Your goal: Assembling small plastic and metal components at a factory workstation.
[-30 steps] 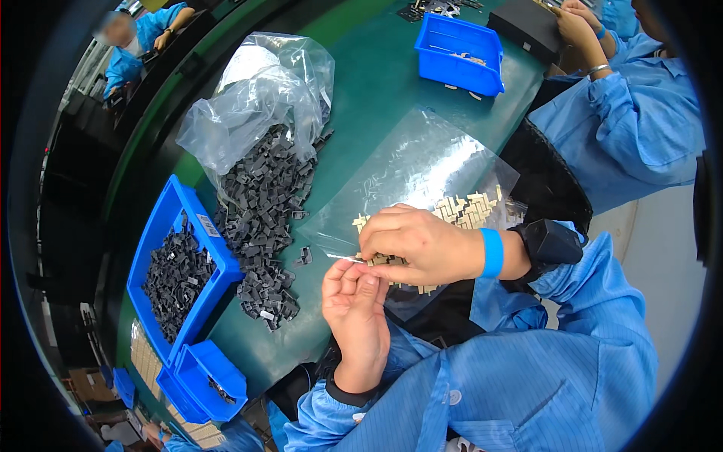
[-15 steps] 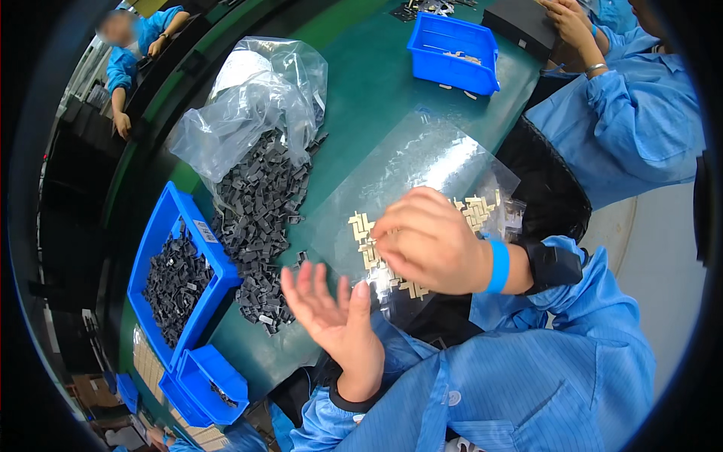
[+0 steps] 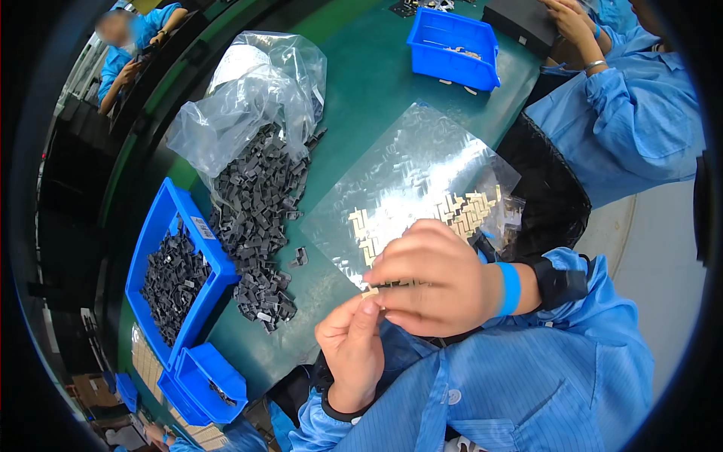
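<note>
The piece (image 3: 369, 293) is pinched in your left hand (image 3: 352, 358). Your right hand (image 3: 440, 282) is blurred just beside it; I cannot tell its grip. You seem to be working this single piece, which calls next for a steady left pinch. Beyond your right hand lies the sheet (image 3: 422, 139); beyond your left, black parts (image 3: 260, 200).

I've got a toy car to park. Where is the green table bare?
The biggest bare patch lies between the clear bag, far blue bin and plastic sheet. A smaller one lies between the black pile and the left hand. It's crowded at the pile and the sheet's pale pieces.
</note>
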Demonstrator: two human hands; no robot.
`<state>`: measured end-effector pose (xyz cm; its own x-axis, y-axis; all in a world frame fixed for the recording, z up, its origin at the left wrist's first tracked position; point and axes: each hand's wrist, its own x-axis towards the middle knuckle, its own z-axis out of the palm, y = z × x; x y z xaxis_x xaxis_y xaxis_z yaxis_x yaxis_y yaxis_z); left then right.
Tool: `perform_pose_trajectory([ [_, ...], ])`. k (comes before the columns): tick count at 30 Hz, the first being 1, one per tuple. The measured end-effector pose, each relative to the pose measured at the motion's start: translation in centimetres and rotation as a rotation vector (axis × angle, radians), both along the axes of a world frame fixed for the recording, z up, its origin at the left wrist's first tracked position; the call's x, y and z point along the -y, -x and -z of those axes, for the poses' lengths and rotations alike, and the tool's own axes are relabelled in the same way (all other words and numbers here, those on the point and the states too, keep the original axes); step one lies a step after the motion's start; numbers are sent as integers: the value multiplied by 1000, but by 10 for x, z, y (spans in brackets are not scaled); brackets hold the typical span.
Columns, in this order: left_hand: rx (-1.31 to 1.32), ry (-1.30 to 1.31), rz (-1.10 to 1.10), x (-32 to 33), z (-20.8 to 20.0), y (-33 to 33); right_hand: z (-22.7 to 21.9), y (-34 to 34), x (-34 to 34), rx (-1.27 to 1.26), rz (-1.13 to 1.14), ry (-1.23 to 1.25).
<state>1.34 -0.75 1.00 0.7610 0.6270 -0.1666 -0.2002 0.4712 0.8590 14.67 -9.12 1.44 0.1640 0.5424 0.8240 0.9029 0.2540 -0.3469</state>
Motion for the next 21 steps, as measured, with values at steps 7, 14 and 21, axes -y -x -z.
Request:
perform_pose_trajectory([
  [7,-174,-164,174,-2,-6,1,1,-14,5,-417,-368,274],
  [14,-176,-284,57,-1,-6,0,-5,-15,7,-312,-241,288],
  [21,-185,-761,78,-3,-3,4,-3,-14,12,-249,-268,306],
])
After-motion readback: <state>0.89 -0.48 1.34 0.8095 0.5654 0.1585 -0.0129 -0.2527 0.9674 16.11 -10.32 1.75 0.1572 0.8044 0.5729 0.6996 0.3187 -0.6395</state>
